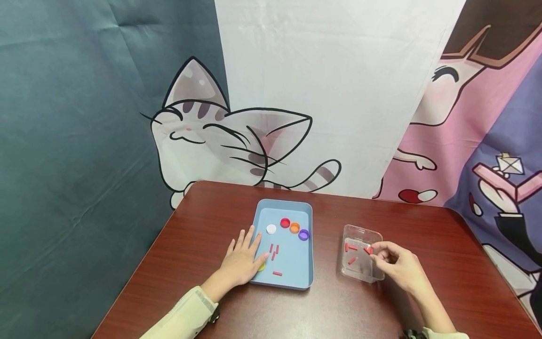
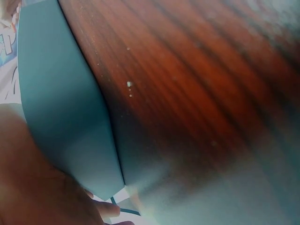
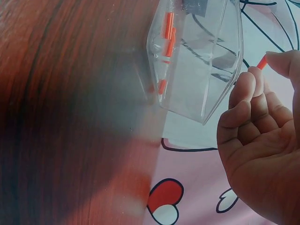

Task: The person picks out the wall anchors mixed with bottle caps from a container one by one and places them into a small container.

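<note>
My left hand [image 1: 240, 260] lies with spread fingers over the left rim of a blue tray [image 1: 296, 278]. Partly covered by its thumb is a yellow round cap [image 1: 262, 267]. Several short red sticks [image 1: 277, 273] lie in the tray's near half. Over the right edge of a clear plastic box [image 1: 360, 273], my right hand [image 1: 400, 266] pinches a short red stick [image 3: 262, 62] between thumb and fingertips. More red sticks [image 1: 352, 261] lie on the box floor. In the left wrist view, the tray's outer wall [image 2: 65, 103] shows beside the hand.
Inside the tray's far half are a white cap [image 1: 271, 229], a red cap [image 1: 285, 222], an orange cap [image 1: 294, 228] and a purple cap [image 1: 304, 234]. Everything stands on a brown wooden table [image 1: 203, 226]. A printed cloth [image 1: 271, 94] hangs behind it.
</note>
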The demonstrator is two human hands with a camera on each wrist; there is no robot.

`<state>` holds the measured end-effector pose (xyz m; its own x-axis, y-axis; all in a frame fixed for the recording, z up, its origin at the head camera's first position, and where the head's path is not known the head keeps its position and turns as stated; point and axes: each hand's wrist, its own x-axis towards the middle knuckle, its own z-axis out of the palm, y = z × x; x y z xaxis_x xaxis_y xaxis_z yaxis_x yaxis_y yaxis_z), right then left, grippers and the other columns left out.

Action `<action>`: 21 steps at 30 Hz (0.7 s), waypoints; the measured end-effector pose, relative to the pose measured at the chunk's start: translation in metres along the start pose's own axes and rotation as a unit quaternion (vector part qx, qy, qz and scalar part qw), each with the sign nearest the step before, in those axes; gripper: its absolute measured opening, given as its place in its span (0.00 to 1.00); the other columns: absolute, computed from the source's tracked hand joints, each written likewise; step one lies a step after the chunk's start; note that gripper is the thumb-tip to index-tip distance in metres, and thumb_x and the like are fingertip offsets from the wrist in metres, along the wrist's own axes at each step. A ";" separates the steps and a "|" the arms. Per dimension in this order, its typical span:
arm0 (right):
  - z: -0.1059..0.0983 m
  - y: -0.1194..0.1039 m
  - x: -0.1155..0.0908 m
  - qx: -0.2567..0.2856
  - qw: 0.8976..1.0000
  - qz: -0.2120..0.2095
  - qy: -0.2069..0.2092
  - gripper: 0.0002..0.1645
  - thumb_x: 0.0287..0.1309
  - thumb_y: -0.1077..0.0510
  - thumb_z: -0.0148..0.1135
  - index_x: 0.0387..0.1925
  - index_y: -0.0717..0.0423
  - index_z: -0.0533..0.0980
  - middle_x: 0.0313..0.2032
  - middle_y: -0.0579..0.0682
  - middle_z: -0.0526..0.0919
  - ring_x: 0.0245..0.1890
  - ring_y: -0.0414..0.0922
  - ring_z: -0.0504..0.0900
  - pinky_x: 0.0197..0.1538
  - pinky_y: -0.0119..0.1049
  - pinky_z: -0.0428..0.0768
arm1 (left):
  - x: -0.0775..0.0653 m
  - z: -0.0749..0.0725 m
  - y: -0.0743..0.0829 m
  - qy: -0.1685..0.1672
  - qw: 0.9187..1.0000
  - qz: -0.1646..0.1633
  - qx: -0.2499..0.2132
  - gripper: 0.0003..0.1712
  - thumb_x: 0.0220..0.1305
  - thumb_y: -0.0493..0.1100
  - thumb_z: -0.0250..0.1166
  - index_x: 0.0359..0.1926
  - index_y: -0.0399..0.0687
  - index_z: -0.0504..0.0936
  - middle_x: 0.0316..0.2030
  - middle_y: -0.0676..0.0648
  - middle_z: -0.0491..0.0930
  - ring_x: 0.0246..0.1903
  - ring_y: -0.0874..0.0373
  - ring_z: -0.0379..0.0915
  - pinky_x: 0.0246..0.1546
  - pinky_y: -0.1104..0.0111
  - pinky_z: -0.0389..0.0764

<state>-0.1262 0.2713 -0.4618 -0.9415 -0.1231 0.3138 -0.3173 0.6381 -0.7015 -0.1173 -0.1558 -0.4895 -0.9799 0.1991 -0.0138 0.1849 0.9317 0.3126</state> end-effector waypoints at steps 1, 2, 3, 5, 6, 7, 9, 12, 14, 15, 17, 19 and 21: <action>0.000 0.000 0.000 0.002 1.000 0.000 0.000 0.12 0.53 0.64 0.75 0.40 0.54 0.83 0.23 0.39 0.77 0.22 0.32 0.74 0.24 0.26 0.70 | 0.000 0.000 0.000 -0.001 1.000 0.000 0.001 0.41 0.76 0.65 0.48 0.79 0.48 0.58 0.81 0.41 0.43 0.78 0.36 0.40 0.72 0.37 0.49; 0.000 0.001 0.000 0.005 1.000 0.001 0.000 0.12 0.53 0.64 0.74 0.40 0.54 0.83 0.23 0.39 0.77 0.22 0.32 0.74 0.24 0.25 0.71 | 0.000 0.000 0.000 -0.002 1.000 0.000 0.001 0.41 0.76 0.65 0.48 0.79 0.48 0.58 0.81 0.41 0.43 0.78 0.36 0.40 0.72 0.37 0.49; 0.000 0.001 0.000 0.007 1.000 0.001 0.001 0.12 0.53 0.64 0.74 0.40 0.54 0.83 0.23 0.39 0.77 0.22 0.32 0.75 0.24 0.25 0.71 | 0.000 0.000 0.000 -0.003 1.000 -0.001 0.002 0.41 0.76 0.65 0.48 0.79 0.49 0.58 0.81 0.42 0.43 0.78 0.36 0.39 0.72 0.37 0.49; 0.000 0.002 0.000 0.009 1.000 0.002 0.001 0.12 0.53 0.64 0.75 0.40 0.54 0.83 0.23 0.39 0.77 0.22 0.32 0.75 0.25 0.25 0.71 | 0.000 0.000 0.000 -0.004 1.000 -0.003 0.004 0.41 0.76 0.65 0.47 0.79 0.49 0.57 0.81 0.42 0.43 0.78 0.37 0.39 0.73 0.38 0.49; 0.000 0.003 0.000 0.011 1.000 0.002 0.002 0.12 0.53 0.64 0.75 0.40 0.54 0.83 0.23 0.39 0.77 0.22 0.32 0.75 0.25 0.25 0.71 | 0.000 0.000 0.000 -0.003 1.000 -0.002 0.002 0.41 0.76 0.65 0.47 0.79 0.49 0.58 0.81 0.42 0.43 0.78 0.36 0.39 0.73 0.38 0.49; 0.000 0.003 0.000 0.013 1.000 0.003 0.001 0.12 0.53 0.64 0.75 0.40 0.54 0.83 0.23 0.39 0.77 0.23 0.32 0.75 0.25 0.25 0.71 | 0.000 0.000 0.000 -0.004 1.000 -0.002 0.003 0.41 0.76 0.65 0.47 0.79 0.49 0.57 0.81 0.42 0.43 0.78 0.37 0.39 0.73 0.38 0.49; -0.001 0.004 0.000 0.013 1.000 0.003 0.001 0.13 0.53 0.64 0.75 0.41 0.55 0.83 0.23 0.40 0.77 0.23 0.32 0.76 0.26 0.25 0.72 | 0.001 0.000 0.000 -0.002 1.000 -0.001 0.002 0.41 0.76 0.65 0.48 0.79 0.48 0.57 0.81 0.42 0.43 0.78 0.36 0.40 0.72 0.38 0.49; -0.001 0.005 0.000 0.011 1.000 0.004 0.002 0.14 0.53 0.64 0.74 0.42 0.56 0.82 0.24 0.40 0.78 0.23 0.32 0.76 0.26 0.25 0.73 | 0.001 0.000 0.000 0.001 1.000 0.001 0.002 0.41 0.76 0.65 0.48 0.79 0.48 0.58 0.81 0.41 0.44 0.78 0.36 0.40 0.72 0.37 0.49; -0.002 0.006 0.000 0.008 1.000 0.003 0.003 0.14 0.53 0.64 0.75 0.43 0.57 0.82 0.24 0.41 0.78 0.23 0.32 0.76 0.26 0.24 0.73 | 0.001 0.001 -0.001 0.000 1.000 -0.001 0.004 0.41 0.75 0.66 0.48 0.79 0.49 0.57 0.81 0.42 0.43 0.78 0.36 0.40 0.72 0.37 0.49; -0.002 0.006 0.000 0.008 1.000 0.003 0.003 0.14 0.53 0.64 0.75 0.43 0.58 0.82 0.24 0.41 0.78 0.23 0.32 0.76 0.26 0.24 0.73 | 0.001 0.001 -0.001 0.000 1.000 -0.001 0.004 0.42 0.75 0.66 0.48 0.79 0.49 0.57 0.81 0.43 0.43 0.78 0.37 0.40 0.72 0.38 0.49; -0.002 0.005 0.000 0.008 1.000 0.004 0.005 0.14 0.53 0.64 0.75 0.43 0.58 0.82 0.24 0.41 0.78 0.23 0.33 0.76 0.26 0.25 0.73 | 0.001 0.001 0.000 -0.005 1.000 -0.006 0.007 0.42 0.75 0.67 0.47 0.80 0.51 0.56 0.81 0.44 0.41 0.79 0.38 0.39 0.73 0.38 0.49; -0.001 0.004 0.001 0.010 1.000 0.002 0.006 0.14 0.54 0.64 0.75 0.43 0.59 0.82 0.24 0.41 0.78 0.23 0.33 0.76 0.25 0.25 0.72 | 0.000 0.000 0.000 -0.006 1.000 -0.007 0.005 0.42 0.75 0.66 0.47 0.80 0.51 0.56 0.81 0.43 0.42 0.78 0.38 0.39 0.73 0.38 0.49; 0.000 0.001 0.001 0.011 1.000 0.000 0.007 0.14 0.53 0.64 0.75 0.42 0.58 0.82 0.24 0.41 0.78 0.23 0.32 0.76 0.25 0.25 0.72 | 0.000 -0.002 0.002 -0.006 1.000 -0.006 0.004 0.41 0.75 0.66 0.47 0.79 0.50 0.57 0.81 0.43 0.42 0.78 0.37 0.39 0.73 0.38 0.49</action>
<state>-0.1271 0.2720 -0.4626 -0.9400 -0.1122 0.3221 -0.3193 0.6210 -0.7158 -0.1173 -0.1549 -0.4874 -0.9812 0.1909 -0.0293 0.1732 0.9367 0.3042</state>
